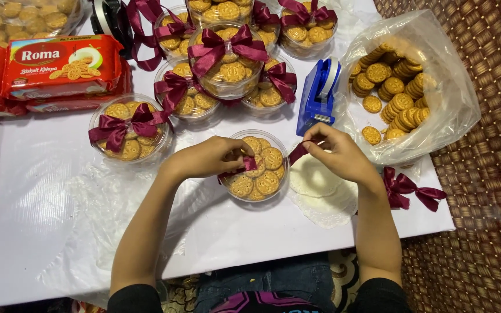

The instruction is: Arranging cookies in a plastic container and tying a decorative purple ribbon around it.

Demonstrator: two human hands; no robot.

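Observation:
A round clear tub of biscuits (260, 174) sits on the white table (24, 220) in front of me. A dark red ribbon (297, 153) stretches across its lid. My left hand (207, 157) presses the ribbon down on the tub's left side. My right hand (338, 153) pinches the ribbon's other end just right of the tub, beside the blue tape dispenser (318, 93).
Several ribbon-tied biscuit tubs (130, 128) stand stacked at the back. Red biscuit packets (59, 66) lie far left. A clear bag of loose biscuits (404, 87) sits at the right. A tied red bow (408, 189) and white paper doilies (320, 191) lie near the table's right edge.

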